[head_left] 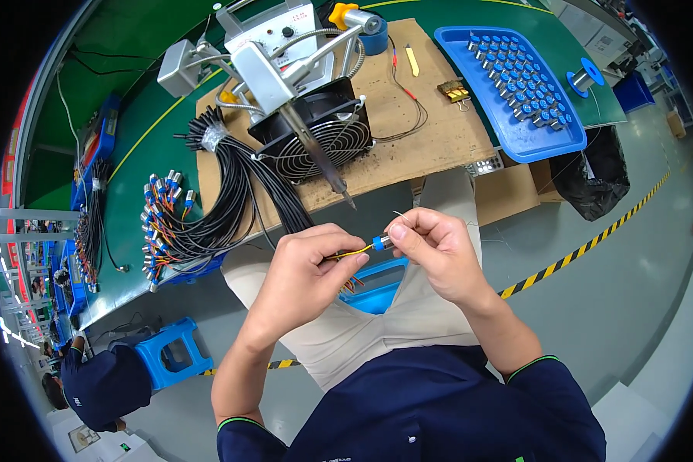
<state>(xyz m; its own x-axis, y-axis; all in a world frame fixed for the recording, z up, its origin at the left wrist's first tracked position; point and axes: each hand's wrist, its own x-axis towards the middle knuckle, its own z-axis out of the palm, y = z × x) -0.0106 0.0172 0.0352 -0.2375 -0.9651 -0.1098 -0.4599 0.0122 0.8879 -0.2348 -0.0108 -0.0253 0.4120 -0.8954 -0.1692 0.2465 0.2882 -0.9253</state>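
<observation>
Head view: a small blue-and-metal connector (382, 243) is being pinched by the right hand (431, 254), just off the counter's (439, 138) near edge, under the fixed soldering iron tip (339, 189). Its yellow wire (350, 252) is being pinched taut by the left hand (304, 281), presumably for steadiness. A blue tray (516, 142) is being kept at the right corner.

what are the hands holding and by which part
The right hand pinches a small blue-and-silver connector by its body; the left hand grips the yellow wire running into it, just behind the connector.
</observation>
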